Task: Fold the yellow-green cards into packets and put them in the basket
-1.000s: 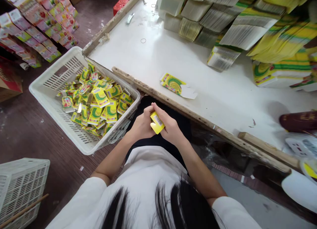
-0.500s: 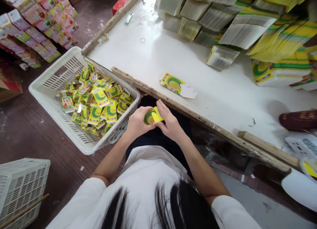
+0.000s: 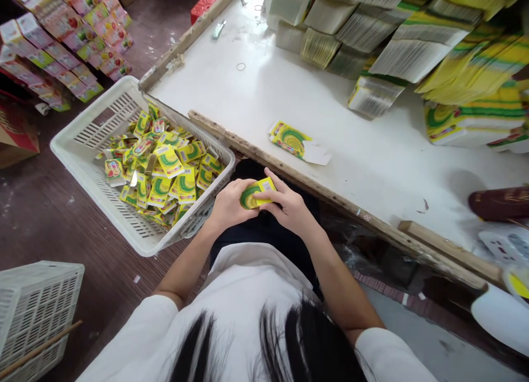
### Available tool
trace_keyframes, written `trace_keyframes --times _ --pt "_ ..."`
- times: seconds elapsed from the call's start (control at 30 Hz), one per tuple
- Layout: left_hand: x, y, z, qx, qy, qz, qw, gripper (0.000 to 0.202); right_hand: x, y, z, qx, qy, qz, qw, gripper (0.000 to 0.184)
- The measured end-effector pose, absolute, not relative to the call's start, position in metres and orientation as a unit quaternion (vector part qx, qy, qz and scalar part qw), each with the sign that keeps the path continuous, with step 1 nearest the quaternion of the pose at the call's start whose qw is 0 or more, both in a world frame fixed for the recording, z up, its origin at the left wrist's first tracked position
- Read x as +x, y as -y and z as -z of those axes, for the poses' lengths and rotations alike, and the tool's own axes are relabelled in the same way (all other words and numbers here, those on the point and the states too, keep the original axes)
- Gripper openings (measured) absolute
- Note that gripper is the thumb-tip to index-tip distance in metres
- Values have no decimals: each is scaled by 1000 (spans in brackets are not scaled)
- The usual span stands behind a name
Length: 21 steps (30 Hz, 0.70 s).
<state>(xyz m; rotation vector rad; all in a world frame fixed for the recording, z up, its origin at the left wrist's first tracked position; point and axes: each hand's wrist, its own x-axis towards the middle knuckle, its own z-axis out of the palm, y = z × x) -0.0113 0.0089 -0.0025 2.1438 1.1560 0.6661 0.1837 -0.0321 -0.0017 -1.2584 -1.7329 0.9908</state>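
Above my lap, between both hands, is a small yellow and green carton (image 3: pixel 251 197). My left hand (image 3: pixel 230 204) grips its left end, thumb along the top edge. My right hand (image 3: pixel 287 205) closes round its right end, one finger lying across the printed face. The flap at that end now lies flat or is covered by the fingers. On the white table (image 3: pixel 231 95) just ahead, an unfolded carton (image 3: pixel 291 140) of the same print lies with a white flap out to its right. To my left stands a white plastic basket (image 3: pixel 136 240) holding many similar small cartons.
Stacks of flattened cartons (image 3: pixel 417 43) stand at the table's back right. A dark red cylinder (image 3: pixel 500 203) and a power strip (image 3: pixel 502 244) lie at the right. A wooden strip (image 3: pixel 264 160) edges the table. Another white crate (image 3: pixel 37 310) sits lower left; pink boxes (image 3: pixel 70 35) are piled upper left.
The flap on the carton's right end, raised before, is folded down. My right fingers have moved from beside that end onto the carton's face.
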Motion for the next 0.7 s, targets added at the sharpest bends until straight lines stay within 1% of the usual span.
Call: trace_keyframes --times 0.07,0.2,0.27,0.37,0.43,0.57,0.63,0.7 --pt "-12 -9 1 814 -435 -241 299 53 188 31 1 -482 680 -401 380 20" --pt "-13 -10 -1 835 -420 -216 282 53 197 30 -2 -452 696 -434 351 20" --pt "-12 -10 -1 843 -418 -213 262 53 197 29 -2 -456 701 -425 347 19" --pt "-10 -11 -2 847 -428 -221 227 54 188 31 -1 -483 692 -391 367 20" --pt "-11 -12 -2 847 -433 -224 213 54 181 32 1 -492 680 -379 390 25" --pt "-9 -11 -4 848 -436 -226 200 55 172 32 2 -495 636 -389 447 42" --pt "-6 -10 -4 846 -439 -233 194 55 169 32 2 -500 613 -386 474 46" --pt "-6 -11 -3 844 -436 -241 198 55 166 31 1 -501 612 -381 479 51"
